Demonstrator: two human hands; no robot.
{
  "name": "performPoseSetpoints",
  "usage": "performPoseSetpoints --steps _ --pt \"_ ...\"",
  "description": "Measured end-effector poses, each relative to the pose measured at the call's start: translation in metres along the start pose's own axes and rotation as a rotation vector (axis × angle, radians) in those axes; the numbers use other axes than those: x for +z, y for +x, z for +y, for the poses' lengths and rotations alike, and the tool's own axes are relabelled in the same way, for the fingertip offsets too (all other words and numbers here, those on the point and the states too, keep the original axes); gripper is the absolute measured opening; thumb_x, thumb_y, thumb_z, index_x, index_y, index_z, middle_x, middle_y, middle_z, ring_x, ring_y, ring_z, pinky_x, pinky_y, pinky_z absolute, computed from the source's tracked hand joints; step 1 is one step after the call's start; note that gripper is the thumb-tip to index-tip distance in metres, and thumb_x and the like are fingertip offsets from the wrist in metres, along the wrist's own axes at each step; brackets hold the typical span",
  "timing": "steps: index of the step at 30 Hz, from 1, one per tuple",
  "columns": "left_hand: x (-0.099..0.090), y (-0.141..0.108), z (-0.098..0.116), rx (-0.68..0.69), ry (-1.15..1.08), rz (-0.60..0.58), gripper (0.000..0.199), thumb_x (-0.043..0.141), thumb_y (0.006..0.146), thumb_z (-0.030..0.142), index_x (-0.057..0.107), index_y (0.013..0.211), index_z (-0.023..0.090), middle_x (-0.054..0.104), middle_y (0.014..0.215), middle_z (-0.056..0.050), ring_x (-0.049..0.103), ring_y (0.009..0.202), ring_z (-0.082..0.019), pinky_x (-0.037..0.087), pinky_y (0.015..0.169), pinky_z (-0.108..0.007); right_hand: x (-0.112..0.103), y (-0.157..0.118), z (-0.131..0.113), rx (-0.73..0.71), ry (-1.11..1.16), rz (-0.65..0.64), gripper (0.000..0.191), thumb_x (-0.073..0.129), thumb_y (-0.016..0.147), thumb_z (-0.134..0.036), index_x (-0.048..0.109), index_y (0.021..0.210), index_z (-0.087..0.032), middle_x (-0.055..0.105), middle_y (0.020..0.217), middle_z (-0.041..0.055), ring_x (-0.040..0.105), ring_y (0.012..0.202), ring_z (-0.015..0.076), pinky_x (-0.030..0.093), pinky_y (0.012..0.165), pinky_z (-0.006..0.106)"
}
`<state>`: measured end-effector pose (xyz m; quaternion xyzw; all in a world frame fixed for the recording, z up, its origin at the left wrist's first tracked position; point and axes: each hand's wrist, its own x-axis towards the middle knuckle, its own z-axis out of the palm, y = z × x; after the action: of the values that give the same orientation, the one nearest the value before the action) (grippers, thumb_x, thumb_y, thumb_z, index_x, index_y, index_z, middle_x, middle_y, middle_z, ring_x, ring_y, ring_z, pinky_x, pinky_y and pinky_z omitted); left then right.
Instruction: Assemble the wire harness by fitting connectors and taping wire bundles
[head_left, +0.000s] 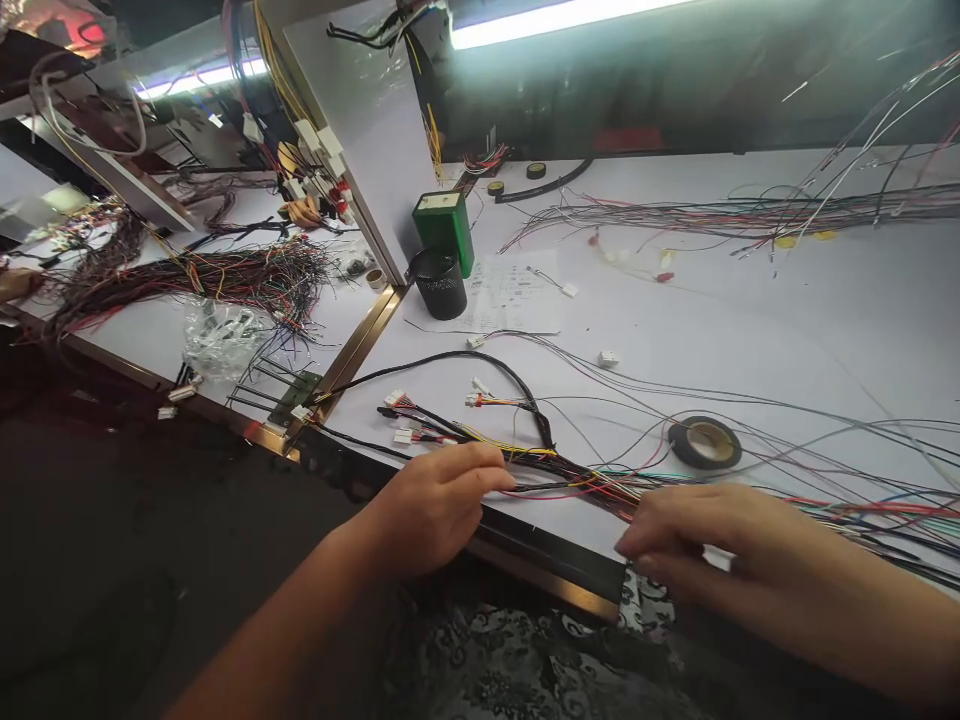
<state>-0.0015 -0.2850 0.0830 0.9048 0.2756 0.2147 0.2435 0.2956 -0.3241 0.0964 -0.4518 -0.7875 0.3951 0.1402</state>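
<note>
A wire harness of black, red, yellow and white wires lies along the front edge of the table. My left hand is closed at its left part, fingertips pinched on a black-wrapped branch of it. White connectors on short branches lie just beyond that hand. To the right, my right hand is curled beside the harness with thumb and forefinger nearly together; what sits between them, if anything, is hidden. A roll of black tape lies flat behind the right hand, among loose wires.
A black cup and a green box stand by the white divider. Near them lies a printed sheet. Long loose wires run across the back. A metal pronged fixture sits at the left edge, near another wire bundle.
</note>
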Motion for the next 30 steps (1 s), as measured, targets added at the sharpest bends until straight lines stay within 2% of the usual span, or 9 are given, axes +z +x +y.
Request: performPoseSetpoints --steps 4,6,10,14,18,22,24,27,30 --pt "-0.003 0.012 0.012 0.206 -0.029 -0.059 0.023 0.049 0.081 0.003 0.057 0.097 0.016 0.066 0.094 -0.007 0.059 0.086 -0.016 0.050 0.079 -0.029 0.027 0.029 -0.030 -0.322 -0.257 0.354 0.049 0.057 0.089 -0.035 0.044 0.135 -0.024 0.060 0.124 0.0093 0.056 0.109 0.0242 0.046 0.091 0.042" --pt "-0.002 0.012 0.011 0.163 -0.091 -0.030 0.024 0.049 0.079 0.001 0.056 0.095 0.017 0.065 0.092 -0.006 0.059 0.085 -0.015 0.050 0.078 -0.029 0.049 0.052 -0.028 -0.379 -0.336 0.328 0.046 0.055 0.090 -0.037 0.047 0.130 -0.017 0.066 0.111 0.0095 0.060 0.096 0.0228 0.040 0.094 0.046" --pt "0.005 0.010 -0.001 -0.057 -0.149 -0.056 0.033 0.043 0.078 -0.002 0.054 0.101 0.019 0.064 0.096 -0.004 0.058 0.092 -0.015 0.048 0.084 -0.029 0.068 0.068 -0.004 -0.344 -0.453 0.207 0.021 0.048 0.092 -0.019 0.057 0.111 -0.018 0.064 0.075 0.0012 0.054 0.069 0.0168 0.041 0.070 0.033" --pt "0.008 0.022 -0.012 -0.206 -0.090 -0.051 0.031 0.042 0.078 0.004 0.056 0.100 0.019 0.059 0.106 -0.005 0.056 0.096 -0.017 0.046 0.086 -0.031 0.043 0.053 0.027 -0.278 -0.530 0.240 0.027 0.046 0.089 -0.013 0.057 0.113 -0.020 0.064 0.099 0.0078 0.057 0.084 0.0187 0.040 0.065 0.028" --pt "0.006 0.038 -0.036 -0.300 -0.020 -0.094 0.029 0.038 0.076 0.005 0.060 0.089 0.019 0.061 0.091 -0.003 0.057 0.086 -0.017 0.046 0.079 -0.030 0.005 0.036 0.061 -0.160 -0.563 0.153 0.023 0.043 0.087 -0.010 0.059 0.099 -0.021 0.065 0.081 0.0029 0.059 0.074 0.0177 0.042 0.072 0.033" --pt "0.011 0.046 -0.064 -0.345 0.111 -0.189 0.025 0.039 0.078 0.011 0.063 0.078 0.019 0.062 0.086 -0.004 0.058 0.083 -0.020 0.046 0.078 -0.033 -0.010 0.011 0.068 -0.037 -0.612 0.560 0.018 0.047 0.088 -0.021 0.057 0.103 -0.022 0.060 0.110 0.0116 0.055 0.102 0.0279 0.040 0.088 0.045" --pt "0.014 0.047 -0.071 -0.326 0.115 -0.184 0.025 0.041 0.079 0.012 0.064 0.080 0.019 0.061 0.089 -0.005 0.057 0.085 -0.020 0.045 0.080 -0.033 -0.004 0.000 0.057 -0.017 -0.595 0.643 0.018 0.050 0.087 -0.023 0.057 0.104 -0.022 0.060 0.110 0.0117 0.054 0.101 0.0279 0.043 0.085 0.043" --pt "0.014 0.045 -0.069 -0.362 0.043 -0.107 0.029 0.044 0.075 0.011 0.063 0.096 0.019 0.056 0.102 -0.006 0.056 0.088 -0.019 0.045 0.083 -0.034 0.016 0.001 0.039 -0.013 -0.581 0.343 0.013 0.048 0.087 -0.019 0.059 0.094 -0.022 0.063 0.086 0.0066 0.057 0.075 0.0202 0.045 0.064 0.032" --pt "0.008 0.044 -0.056 -0.529 -0.127 0.006 0.029 0.046 0.071 0.009 0.057 0.096 0.020 0.055 0.098 -0.004 0.055 0.086 -0.018 0.045 0.081 -0.035 0.034 0.025 0.028 0.095 -0.628 0.124 0.018 0.047 0.083 -0.013 0.060 0.093 -0.019 0.062 0.083 0.0080 0.057 0.074 0.0199 0.042 0.061 0.030"
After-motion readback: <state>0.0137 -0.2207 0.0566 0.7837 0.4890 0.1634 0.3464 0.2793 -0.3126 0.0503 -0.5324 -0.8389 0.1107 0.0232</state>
